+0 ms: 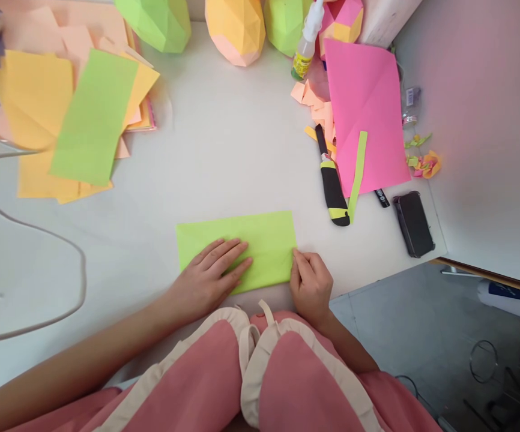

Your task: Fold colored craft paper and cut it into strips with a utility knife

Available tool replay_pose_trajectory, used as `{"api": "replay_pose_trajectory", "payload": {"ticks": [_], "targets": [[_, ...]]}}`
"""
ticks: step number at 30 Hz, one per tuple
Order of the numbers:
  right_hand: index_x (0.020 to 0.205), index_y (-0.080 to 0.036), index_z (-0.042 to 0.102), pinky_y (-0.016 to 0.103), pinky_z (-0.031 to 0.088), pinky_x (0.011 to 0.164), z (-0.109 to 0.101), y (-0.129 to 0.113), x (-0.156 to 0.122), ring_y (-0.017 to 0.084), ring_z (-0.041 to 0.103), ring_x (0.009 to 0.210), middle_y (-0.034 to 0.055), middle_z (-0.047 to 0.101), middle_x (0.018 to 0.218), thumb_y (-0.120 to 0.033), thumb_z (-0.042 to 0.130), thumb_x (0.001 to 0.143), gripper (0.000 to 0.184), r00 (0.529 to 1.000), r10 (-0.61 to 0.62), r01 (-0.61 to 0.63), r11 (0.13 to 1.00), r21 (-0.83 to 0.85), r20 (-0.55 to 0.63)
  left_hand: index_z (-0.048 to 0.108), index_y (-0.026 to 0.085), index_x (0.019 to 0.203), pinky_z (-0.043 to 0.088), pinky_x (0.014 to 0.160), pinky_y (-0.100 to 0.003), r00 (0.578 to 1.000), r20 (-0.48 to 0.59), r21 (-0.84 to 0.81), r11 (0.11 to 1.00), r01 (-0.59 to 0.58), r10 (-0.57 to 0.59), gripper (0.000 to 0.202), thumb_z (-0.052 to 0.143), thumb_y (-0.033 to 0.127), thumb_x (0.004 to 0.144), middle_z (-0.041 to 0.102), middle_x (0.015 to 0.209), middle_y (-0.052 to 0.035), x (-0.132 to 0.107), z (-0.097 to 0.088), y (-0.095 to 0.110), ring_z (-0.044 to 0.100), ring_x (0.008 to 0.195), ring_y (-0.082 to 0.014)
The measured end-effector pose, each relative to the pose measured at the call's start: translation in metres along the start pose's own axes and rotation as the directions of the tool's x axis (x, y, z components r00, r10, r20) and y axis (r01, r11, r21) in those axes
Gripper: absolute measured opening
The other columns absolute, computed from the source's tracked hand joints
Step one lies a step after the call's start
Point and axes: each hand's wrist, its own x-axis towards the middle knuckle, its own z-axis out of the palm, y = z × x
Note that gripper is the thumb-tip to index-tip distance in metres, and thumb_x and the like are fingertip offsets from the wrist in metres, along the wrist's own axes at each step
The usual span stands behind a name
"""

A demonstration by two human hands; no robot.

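A light green sheet of paper (269, 240), folded into a long rectangle as far as I can tell, lies flat near the table's front edge. My left hand (215, 276) rests on its left half, palm down with the fingers stretched out. At the paper's right edge, my right hand (311, 282) is closed, thumb and forefinger pinching the side of the sheet. Its other fingers are curled in. Part of the paper's lower left is hidden beneath my left hand.
A black and lime box cutter (333, 192) and a green strip (358, 174) lie by a pink sheet (372, 114). A phone (414, 223) sits near the right edge. Yellow sheets (39, 96) are piled at left; a glue bottle (305, 48) and faceted paper shapes (237, 27) stand behind.
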Motion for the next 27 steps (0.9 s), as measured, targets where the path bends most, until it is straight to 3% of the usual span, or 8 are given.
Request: {"api": "replay_pose_trajectory", "payload": {"ticks": [11, 27], "targets": [[0.104, -0.010, 0.067, 0.023, 0.042, 0.057, 0.0006, -0.0004, 0.0010, 0.013, 0.053, 0.066, 0.0046, 0.059, 0.071, -0.005, 0.050, 0.090, 0.023, 0.999, -0.031, 0.030, 0.999, -0.038, -0.016, 0.055, 0.015, 0.126, 0.040, 0.108, -0.049, 1.000, -0.004, 0.042, 0.999, -0.006, 0.006, 0.034, 0.054, 0.017, 0.092, 0.052, 0.138, -0.0160, 0.0012, 0.0019, -0.0009, 0.045, 0.132, -0.0297], [0.106, -0.014, 0.069, 0.025, 0.043, 0.060, 0.0046, -0.0014, -0.0039, 0.014, 0.051, 0.070, 0.0051, 0.057, 0.076, -0.013, 0.044, 0.094, 0.027, 1.000, 0.019, -0.019, 0.997, -0.080, 0.001, 0.048, 0.018, 0.137, 0.035, 0.110, -0.050, 0.998, 0.056, 0.077, 0.997, -0.001, -0.003, 0.049, 0.051, 0.041, 0.094, 0.041, 0.149, -0.0159, 0.0004, 0.0054, -0.0028, 0.041, 0.134, -0.0312]]}}
